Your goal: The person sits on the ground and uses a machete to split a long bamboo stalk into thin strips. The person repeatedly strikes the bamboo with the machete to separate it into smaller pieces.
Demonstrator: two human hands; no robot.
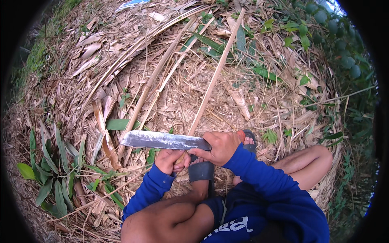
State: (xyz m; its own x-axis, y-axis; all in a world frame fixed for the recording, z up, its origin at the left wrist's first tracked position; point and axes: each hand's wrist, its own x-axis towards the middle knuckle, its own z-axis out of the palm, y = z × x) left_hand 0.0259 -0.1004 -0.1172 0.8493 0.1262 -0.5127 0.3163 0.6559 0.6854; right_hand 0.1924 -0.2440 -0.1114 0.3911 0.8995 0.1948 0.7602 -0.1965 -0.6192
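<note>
My right hand (pixel 222 146) is wrapped round the handle of a machete (pixel 162 140). An orange bit of the handle shows beyond my fist. The broad, dark, pale-streaked blade points left, lying across a long bamboo strip (pixel 216 75). Below the blade, my left hand (pixel 170 160) is closed on the near end of the strip. From there the strip runs away from me, leaning right, its far end over the leaf litter. My right thumb lies under the blade close to the strip. The blade hides where it meets the strip.
More bamboo lengths (pixel 156 73) lie on the dry leaves to the left of the strip. My sandalled foot (pixel 201 172) is just beneath my hands, and my bent knee (pixel 318 156) is at the right. Green plants (pixel 56 178) grow at the left, with bushes (pixel 352 60) along the right.
</note>
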